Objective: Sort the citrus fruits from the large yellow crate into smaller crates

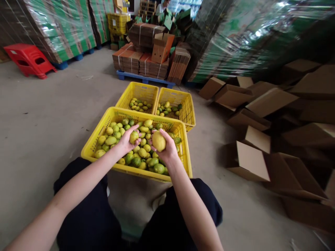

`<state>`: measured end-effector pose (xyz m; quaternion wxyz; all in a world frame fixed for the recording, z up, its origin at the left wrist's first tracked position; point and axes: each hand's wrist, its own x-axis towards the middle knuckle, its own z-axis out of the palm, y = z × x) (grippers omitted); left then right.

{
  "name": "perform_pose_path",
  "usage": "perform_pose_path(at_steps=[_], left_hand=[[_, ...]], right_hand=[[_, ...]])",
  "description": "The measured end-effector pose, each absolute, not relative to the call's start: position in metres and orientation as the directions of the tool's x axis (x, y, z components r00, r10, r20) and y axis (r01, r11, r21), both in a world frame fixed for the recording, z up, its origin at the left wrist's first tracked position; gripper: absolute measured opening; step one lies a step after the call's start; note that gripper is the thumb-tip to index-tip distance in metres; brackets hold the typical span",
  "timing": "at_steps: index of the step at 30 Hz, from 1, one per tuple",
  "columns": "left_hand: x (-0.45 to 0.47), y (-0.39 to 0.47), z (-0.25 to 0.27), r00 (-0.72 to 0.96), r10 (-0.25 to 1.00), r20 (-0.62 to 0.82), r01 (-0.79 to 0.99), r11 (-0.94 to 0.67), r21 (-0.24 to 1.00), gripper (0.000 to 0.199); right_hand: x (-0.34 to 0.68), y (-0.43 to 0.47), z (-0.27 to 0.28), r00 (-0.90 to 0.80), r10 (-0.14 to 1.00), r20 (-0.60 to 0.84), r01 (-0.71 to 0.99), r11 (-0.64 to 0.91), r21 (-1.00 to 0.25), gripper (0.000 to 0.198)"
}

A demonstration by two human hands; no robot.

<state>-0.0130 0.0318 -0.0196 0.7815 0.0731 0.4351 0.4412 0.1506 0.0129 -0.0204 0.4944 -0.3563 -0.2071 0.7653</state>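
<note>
My left hand (127, 141) is closed round a small greenish-yellow lemon (134, 137). A larger yellow lemon (158, 141) rests in my right hand (169, 146), its fingers curled about it. Both hands are held a short way apart above a yellow plastic crate (136, 170) in front of my knees. Many lemons fill that crate, some yellow and some green; a green one (159, 168) lies by the near wall. My forearms and hands hide part of the fruit.
Behind stand two more yellow crates, left (123, 101) and right (193, 113), with fewer lemons. Flattened cartons (131, 62) are stacked on a blue pallet (145, 79). Open cardboard boxes (252, 162) pile up at right. A red stool (30, 59) stands at left. A person (162, 6) is far back.
</note>
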Motion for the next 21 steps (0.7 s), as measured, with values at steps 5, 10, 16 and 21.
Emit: perform_pose_path(at_steps=[5,10,16,21], left_hand=[[-0.015,0.033,-0.032,0.177,0.707,-0.685,-0.631,0.615,0.472,0.036],[-0.016,0.034,-0.036,0.168,0.717,-0.676,-0.66,0.591,0.463,0.034],[-0.014,0.034,-0.031,0.185,0.721,-0.667,-0.659,0.595,0.46,0.021],[-0.011,0.034,-0.031,0.112,0.751,-0.65,-0.717,0.514,0.47,0.012]], right_hand=[[0.153,0.015,-0.023,-0.295,0.864,-0.408,-0.616,-0.498,-0.61,0.03],[0.154,0.017,-0.023,-0.332,0.852,-0.405,-0.616,-0.521,-0.591,0.027],[0.153,0.015,-0.021,-0.305,0.861,-0.408,-0.636,-0.503,-0.585,0.021],[0.156,0.014,-0.024,-0.256,0.849,-0.461,-0.674,-0.499,-0.545,0.016]])
